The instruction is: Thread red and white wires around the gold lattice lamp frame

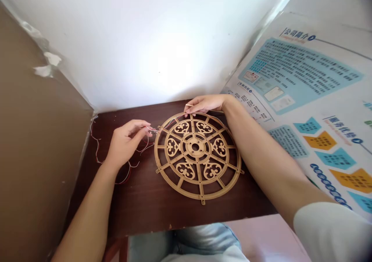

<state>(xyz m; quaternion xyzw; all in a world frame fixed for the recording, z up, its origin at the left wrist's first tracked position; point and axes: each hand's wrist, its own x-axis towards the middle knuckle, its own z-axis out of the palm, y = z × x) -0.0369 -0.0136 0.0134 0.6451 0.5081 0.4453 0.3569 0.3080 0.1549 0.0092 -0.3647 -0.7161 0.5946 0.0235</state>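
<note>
A round, laser-cut wooden wheel (197, 155) with ornate openwork lies flat on a dark brown table (145, 200). My left hand (126, 142) is just left of the wheel, its fingers pinched on thin red and white wires (128, 173) that trail across the table to the left. My right hand (205, 103) rests at the wheel's far rim, fingers pressed together on a thin pale strand or wire that runs along the rim.
A white wall stands behind the table and a brown wall (35, 157) closes the left side. A printed poster (314, 111) with blue and orange blocks leans at the right. My knees in light jeans (186, 242) show below the table's near edge.
</note>
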